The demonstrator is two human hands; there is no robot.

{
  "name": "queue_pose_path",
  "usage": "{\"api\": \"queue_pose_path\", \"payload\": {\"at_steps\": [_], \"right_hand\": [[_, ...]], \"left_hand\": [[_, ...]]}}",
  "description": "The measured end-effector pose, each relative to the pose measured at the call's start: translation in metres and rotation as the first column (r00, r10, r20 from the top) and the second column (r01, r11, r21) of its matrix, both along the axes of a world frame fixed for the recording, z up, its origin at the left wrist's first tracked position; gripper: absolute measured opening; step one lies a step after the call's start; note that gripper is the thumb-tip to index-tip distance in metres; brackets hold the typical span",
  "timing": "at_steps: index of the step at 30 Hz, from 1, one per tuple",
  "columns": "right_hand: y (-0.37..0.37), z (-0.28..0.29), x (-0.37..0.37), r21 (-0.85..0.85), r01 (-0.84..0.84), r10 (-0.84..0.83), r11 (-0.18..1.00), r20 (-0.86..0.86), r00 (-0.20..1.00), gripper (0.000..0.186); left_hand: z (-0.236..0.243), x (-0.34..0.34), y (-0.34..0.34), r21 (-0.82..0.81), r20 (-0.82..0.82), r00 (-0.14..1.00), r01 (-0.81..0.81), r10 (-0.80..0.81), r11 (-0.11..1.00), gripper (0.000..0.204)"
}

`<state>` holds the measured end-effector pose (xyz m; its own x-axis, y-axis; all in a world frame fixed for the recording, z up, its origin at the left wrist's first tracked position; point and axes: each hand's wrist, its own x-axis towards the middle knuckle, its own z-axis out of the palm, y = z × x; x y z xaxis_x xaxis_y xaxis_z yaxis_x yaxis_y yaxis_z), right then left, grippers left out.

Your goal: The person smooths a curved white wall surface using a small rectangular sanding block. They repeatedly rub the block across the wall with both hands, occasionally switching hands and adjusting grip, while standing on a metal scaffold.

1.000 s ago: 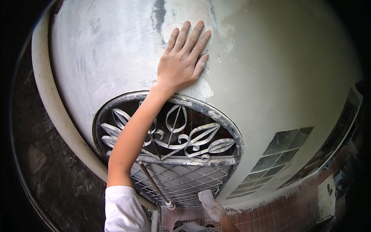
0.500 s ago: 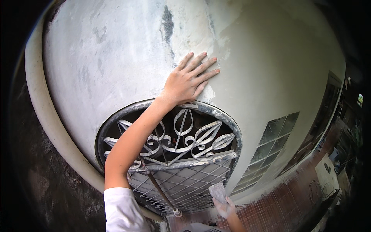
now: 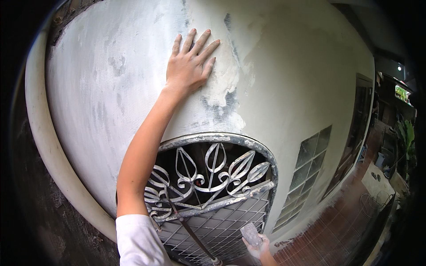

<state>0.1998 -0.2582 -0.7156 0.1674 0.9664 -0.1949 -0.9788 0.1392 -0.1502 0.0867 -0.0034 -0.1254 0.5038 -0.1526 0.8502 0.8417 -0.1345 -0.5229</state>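
My left hand (image 3: 190, 66) lies flat on a white plastered wall (image 3: 284, 75), fingers spread and pointing up. It rests above the arched window, beside rough patches of filler (image 3: 222, 84) and grey streaks. Low at the right, my right hand (image 3: 259, 247) grips a dusty grey rectangular block (image 3: 251, 234), thumb and fingers round its lower part. The block is held away from the wall, in front of the window's lattice; whether it is a sanding block or folded sandpaper I cannot tell. Pale dust coats the fingers of both hands.
An arched window grille (image 3: 213, 177) with scrolled white metalwork sits below my left arm. A brown pole (image 3: 195, 237) slants across its lattice. A pale pipe (image 3: 37, 102) curves down the left side. To the right are a glass-block panel (image 3: 306, 164), a door (image 3: 357, 115) and red floor tiles (image 3: 328, 230).
My left hand has moved up and left across the wall, off the spot just above the arch. The view has shifted slightly. My right hand still holds the block low down.
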Motion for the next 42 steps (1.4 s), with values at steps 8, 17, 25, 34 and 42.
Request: {"api": "queue_pose_path", "payload": {"at_steps": [8,17,25,34,42], "right_hand": [[0.018,0.011,-0.025,0.061,0.023,-0.038,0.998,0.251,0.967,0.052],[0.091,0.228,0.020,0.499,0.426,-0.545,0.755,0.839,-0.017,0.047],[0.172,0.385,0.012,0.943,0.139,-0.615,0.304,0.306,-0.727,0.044],[0.234,0.472,0.007,0.967,-0.144,-0.421,0.210,-0.043,-0.906,0.047],[0.248,0.657,0.009,0.952,-0.295,-0.325,0.082,-0.254,-0.911,0.050]], "left_hand": [[0.076,-0.002,0.003,0.052,0.176,0.983,-0.069,0.059,0.996,0.055],[0.061,-0.011,0.004,0.051,-0.145,0.986,-0.076,0.082,0.996,0.053],[0.064,-0.084,-0.007,-0.005,-0.056,0.985,-0.167,0.166,0.986,0.051],[0.076,-0.227,-0.005,0.020,0.222,0.891,-0.410,0.395,0.912,0.051],[0.078,-0.251,-0.005,0.059,0.330,0.832,-0.489,0.445,0.870,0.050]]}}
